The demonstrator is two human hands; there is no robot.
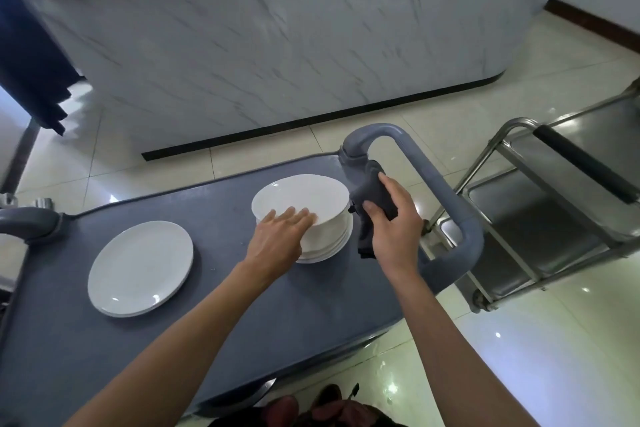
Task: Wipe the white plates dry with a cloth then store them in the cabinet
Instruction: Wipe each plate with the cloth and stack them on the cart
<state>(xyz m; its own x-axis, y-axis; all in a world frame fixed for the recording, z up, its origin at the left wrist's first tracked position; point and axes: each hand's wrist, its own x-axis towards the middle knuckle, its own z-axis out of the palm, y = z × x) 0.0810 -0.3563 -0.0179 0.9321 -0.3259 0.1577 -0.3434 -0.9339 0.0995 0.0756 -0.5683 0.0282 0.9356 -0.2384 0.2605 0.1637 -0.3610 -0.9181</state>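
Observation:
A stack of white plates (311, 201) stands on the right part of the grey cart top (225, 288). The top plate is tilted, its near edge raised. My left hand (280, 236) lies on that near edge with fingers stretched over the rim. My right hand (391, 222) grips a dark grey cloth (372, 191) just right of the stack, in front of the cart's handle post. A second, low stack of white plates (140, 267) lies flat on the left part of the cart.
The cart's grey loop handle (446, 198) curves round behind my right hand. A steel trolley (540, 218) stands to the right on the tiled floor. A marble-fronted counter (277, 45) rises beyond the cart.

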